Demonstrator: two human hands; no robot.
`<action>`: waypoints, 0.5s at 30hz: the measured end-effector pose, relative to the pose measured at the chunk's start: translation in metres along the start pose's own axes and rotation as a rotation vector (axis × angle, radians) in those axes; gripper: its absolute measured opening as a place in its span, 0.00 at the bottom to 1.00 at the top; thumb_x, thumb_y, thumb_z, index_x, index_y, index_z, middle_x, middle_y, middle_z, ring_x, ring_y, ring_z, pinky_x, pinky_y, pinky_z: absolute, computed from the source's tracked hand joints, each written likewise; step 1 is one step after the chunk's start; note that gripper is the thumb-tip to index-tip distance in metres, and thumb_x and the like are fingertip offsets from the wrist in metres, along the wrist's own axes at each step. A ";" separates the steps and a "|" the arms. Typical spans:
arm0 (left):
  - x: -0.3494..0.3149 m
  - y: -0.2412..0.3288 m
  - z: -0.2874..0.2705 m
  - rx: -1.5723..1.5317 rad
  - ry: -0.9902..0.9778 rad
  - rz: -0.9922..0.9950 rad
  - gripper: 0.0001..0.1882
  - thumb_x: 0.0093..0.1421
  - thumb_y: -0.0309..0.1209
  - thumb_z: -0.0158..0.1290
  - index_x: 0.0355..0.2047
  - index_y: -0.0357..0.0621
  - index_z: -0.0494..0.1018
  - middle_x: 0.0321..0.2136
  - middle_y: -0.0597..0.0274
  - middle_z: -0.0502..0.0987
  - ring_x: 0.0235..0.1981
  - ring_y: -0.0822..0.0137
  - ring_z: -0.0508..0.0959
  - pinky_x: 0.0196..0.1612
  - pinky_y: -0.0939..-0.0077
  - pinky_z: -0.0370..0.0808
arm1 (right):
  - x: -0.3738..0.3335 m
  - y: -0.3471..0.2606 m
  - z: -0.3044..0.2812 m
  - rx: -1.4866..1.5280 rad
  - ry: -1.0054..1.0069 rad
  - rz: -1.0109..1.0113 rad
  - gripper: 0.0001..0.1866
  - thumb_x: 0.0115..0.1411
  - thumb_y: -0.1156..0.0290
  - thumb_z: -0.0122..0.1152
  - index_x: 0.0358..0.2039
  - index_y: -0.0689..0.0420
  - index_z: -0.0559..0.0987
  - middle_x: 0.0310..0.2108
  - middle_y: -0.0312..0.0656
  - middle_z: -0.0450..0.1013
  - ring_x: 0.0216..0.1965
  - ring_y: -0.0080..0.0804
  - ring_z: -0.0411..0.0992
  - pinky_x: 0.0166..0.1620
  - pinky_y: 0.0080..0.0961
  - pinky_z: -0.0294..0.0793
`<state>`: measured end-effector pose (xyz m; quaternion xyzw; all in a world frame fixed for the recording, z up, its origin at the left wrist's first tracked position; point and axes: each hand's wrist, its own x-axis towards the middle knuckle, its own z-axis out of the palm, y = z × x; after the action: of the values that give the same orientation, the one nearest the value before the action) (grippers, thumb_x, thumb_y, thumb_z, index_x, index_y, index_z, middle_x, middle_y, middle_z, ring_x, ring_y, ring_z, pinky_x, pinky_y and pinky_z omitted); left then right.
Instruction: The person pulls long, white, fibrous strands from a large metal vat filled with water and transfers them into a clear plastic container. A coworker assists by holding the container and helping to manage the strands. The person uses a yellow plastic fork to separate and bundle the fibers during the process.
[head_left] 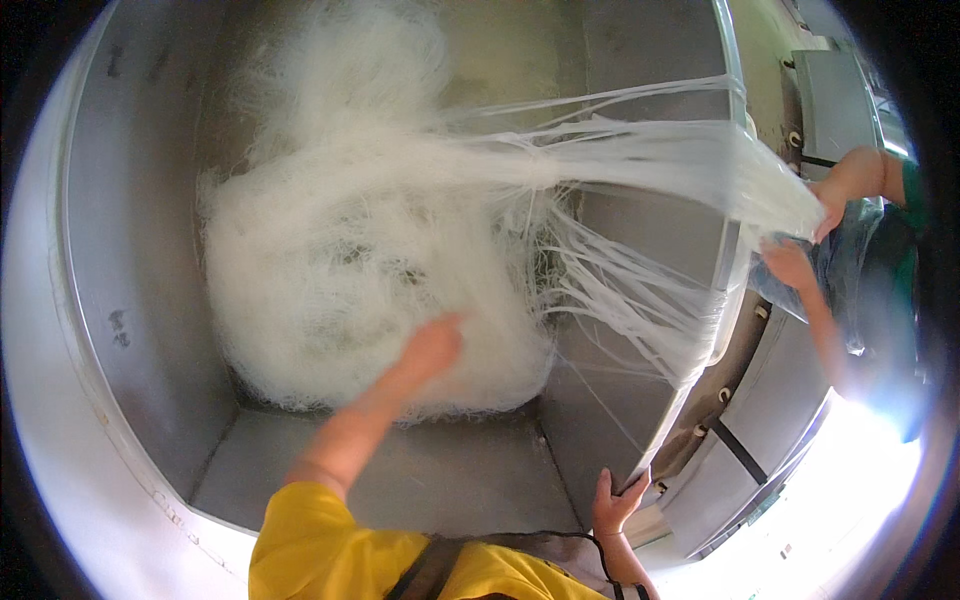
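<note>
A deep steel tub [140, 300] holds a big tangled heap of thin white noodles [340, 270], piled against its back and left walls, with bare metal floor in front. The left hand [432, 345] reaches down into the heap, fingers buried among the strands; how they are set cannot be told. The right hand [615, 500] grips the tub's right rim, fingers curled over the edge. Long strands stretch from the heap over that rim to a co-worker's hands [815, 225], which pull them outside.
</note>
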<state>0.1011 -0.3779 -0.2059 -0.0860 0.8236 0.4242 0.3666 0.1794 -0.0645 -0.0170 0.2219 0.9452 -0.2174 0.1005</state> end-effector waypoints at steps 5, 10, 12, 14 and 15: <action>0.091 -0.064 -0.081 0.295 0.520 0.138 0.21 0.53 0.30 0.40 0.48 0.38 0.61 0.47 0.44 0.63 0.50 0.52 0.62 0.51 0.62 0.59 | -0.002 0.000 0.002 -0.091 0.050 0.038 0.35 0.41 0.67 0.62 0.48 0.64 0.57 0.38 0.56 0.65 0.40 0.49 0.65 0.44 0.36 0.62; 0.199 -0.251 -0.223 0.411 0.147 -0.422 0.20 0.57 0.41 0.36 0.47 0.49 0.64 0.49 0.58 0.64 0.51 0.60 0.63 0.52 0.61 0.58 | -0.002 0.002 -0.003 -0.133 0.002 0.060 0.36 0.40 0.66 0.62 0.48 0.64 0.57 0.36 0.55 0.65 0.38 0.50 0.65 0.42 0.37 0.63; 0.195 -0.292 -0.361 0.789 0.419 -0.295 0.19 0.56 0.43 0.39 0.46 0.51 0.66 0.46 0.61 0.67 0.48 0.66 0.67 0.50 0.64 0.61 | 0.007 0.003 -0.003 -0.071 -0.024 0.025 0.36 0.40 0.67 0.62 0.48 0.64 0.56 0.36 0.55 0.65 0.37 0.49 0.65 0.42 0.38 0.63; 0.211 -0.182 -0.429 0.070 0.730 -0.246 0.21 0.56 0.44 0.40 0.48 0.52 0.62 0.48 0.59 0.64 0.45 0.61 0.68 0.45 0.62 0.65 | -0.010 -0.004 0.002 -0.117 0.026 0.071 0.36 0.40 0.67 0.62 0.48 0.64 0.56 0.36 0.55 0.64 0.37 0.49 0.65 0.42 0.38 0.63; 0.209 -0.123 -0.449 -0.400 0.796 -0.189 0.22 0.55 0.45 0.40 0.49 0.53 0.61 0.49 0.58 0.63 0.44 0.59 0.68 0.42 0.62 0.68 | -0.016 -0.004 0.001 -0.155 0.048 0.085 0.35 0.40 0.67 0.62 0.48 0.64 0.56 0.37 0.54 0.64 0.37 0.49 0.65 0.41 0.38 0.63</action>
<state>-0.2311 -0.7615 -0.2588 -0.3861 0.7908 0.4737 0.0347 0.1915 -0.0747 -0.0121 0.2585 0.9511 -0.1338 0.1036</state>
